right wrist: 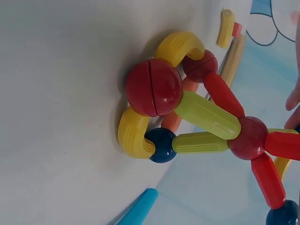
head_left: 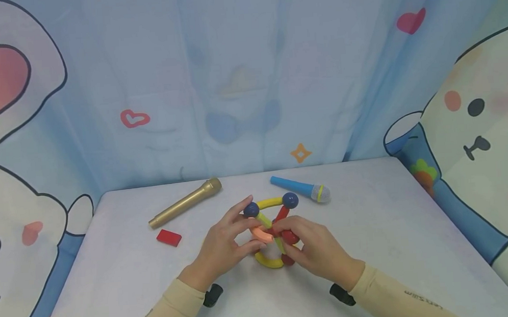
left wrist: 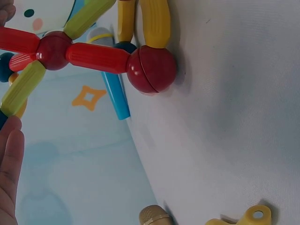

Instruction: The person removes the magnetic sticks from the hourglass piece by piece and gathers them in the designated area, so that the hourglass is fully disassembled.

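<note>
A model of ridged rods and balls stands on the table between the hands. A red ball (right wrist: 250, 138) at its middle joins green rods (right wrist: 208, 115) and red rods (left wrist: 98, 57). Its lower ring has curved yellow rods (right wrist: 133, 133), red balls (left wrist: 151, 69) and a dark blue ball (right wrist: 161, 144). Two more blue balls (head_left: 290, 200) top it. At the model's left, my left hand (head_left: 220, 247) pinches a curved orange rod (head_left: 261, 234) between thumb and fingers. From the right, my right hand (head_left: 317, 247) grips a red ball (head_left: 290, 237), partly hidden by its fingers.
Behind the model lie a gold microphone (head_left: 186, 202) and a blue toy microphone (head_left: 302, 188). A red block (head_left: 169, 237) sits at the left. A yellow piece with a hole (left wrist: 243, 218) lies near the gold microphone. A printed curtain (head_left: 239, 81) hangs behind the table.
</note>
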Motion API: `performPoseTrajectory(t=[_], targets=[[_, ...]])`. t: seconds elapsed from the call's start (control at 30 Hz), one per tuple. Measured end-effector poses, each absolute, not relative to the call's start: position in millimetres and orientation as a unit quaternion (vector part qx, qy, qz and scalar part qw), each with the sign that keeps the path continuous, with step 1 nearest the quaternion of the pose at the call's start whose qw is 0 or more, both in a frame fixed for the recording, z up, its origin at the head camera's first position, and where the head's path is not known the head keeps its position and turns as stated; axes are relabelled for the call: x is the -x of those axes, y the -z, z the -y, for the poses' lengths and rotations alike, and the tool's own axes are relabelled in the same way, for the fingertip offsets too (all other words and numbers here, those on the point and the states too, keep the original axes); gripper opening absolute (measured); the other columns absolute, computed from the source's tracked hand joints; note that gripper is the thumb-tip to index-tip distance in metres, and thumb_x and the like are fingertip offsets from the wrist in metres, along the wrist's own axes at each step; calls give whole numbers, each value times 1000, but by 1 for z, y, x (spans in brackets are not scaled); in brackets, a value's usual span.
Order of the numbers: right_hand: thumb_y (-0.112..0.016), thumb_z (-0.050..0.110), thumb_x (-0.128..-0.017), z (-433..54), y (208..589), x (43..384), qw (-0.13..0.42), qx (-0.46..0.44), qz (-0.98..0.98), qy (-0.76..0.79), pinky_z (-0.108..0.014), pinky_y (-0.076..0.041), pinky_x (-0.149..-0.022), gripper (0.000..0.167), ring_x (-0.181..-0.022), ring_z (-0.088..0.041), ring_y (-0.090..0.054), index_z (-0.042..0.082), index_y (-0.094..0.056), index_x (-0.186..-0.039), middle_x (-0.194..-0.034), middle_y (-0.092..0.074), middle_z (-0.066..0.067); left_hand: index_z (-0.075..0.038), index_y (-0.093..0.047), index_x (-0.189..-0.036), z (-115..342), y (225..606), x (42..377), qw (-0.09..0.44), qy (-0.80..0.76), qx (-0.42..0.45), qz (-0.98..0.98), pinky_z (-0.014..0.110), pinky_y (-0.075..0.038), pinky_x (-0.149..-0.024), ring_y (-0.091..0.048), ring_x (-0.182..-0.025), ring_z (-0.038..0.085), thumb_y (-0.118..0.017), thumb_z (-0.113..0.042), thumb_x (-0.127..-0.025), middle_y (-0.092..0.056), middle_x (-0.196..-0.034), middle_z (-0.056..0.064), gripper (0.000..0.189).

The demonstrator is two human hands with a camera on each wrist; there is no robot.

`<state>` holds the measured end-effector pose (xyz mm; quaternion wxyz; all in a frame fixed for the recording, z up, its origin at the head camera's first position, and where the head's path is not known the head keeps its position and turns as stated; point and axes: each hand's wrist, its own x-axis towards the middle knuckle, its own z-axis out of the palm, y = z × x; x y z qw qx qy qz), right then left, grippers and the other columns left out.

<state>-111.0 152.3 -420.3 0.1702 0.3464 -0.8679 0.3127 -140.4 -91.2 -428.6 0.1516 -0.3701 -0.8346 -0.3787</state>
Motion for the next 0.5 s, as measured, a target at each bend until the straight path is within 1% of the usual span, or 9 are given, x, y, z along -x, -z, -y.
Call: performPoseTrajectory(t=[0.17,0.23,0.37,0.43,0.5], targets=[[-86,11,-79,-155,420,112,165,-346,868,-316,-28,-56,-84,54,-105,-12,-65,11,-62,-127,-123,-65,2,-17,-74,-114,91,429,141,155,377,375,833,29,-54,-89,-64,-109,13,-88,-28,-76,-37,-156,-2,42],[-87,11,-78,-156,420,112,169,-343,866,-322,-29,-56,-84,56,-107,-13,-63,12,-63,-129,-124,-62,2,-16,-74,-113,92,429,141,156,379,376,831,28,-54,-89,-64,-109,13,-89,-27,-76,-37,-156,-2,41],[-89,7,-74,-160,418,110,186,-332,863,-332,-29,-57,-81,62,-103,-15,-59,13,-64,-130,-117,-56,0,-16,-74,-113,92,430,141,157,379,377,830,28,-54,-88,-64,-109,13,-89,-25,-75,-36,-156,-3,41],[-90,6,-72,-163,416,109,187,-321,865,-337,-27,-58,-78,65,-100,-13,-60,13,-63,-131,-115,-58,1,-16,-74,-113,91,430,141,157,381,378,829,29,-54,-88,-64,-109,13,-89,-26,-75,-36,-156,-3,42],[-90,7,-71,-168,415,108,184,-306,867,-349,-26,-58,-77,65,-98,-12,-62,12,-62,-129,-115,-61,3,-16,-74,-113,91,430,141,158,382,377,829,29,-54,-89,-64,-110,13,-89,-27,-75,-36,-156,-2,42]])
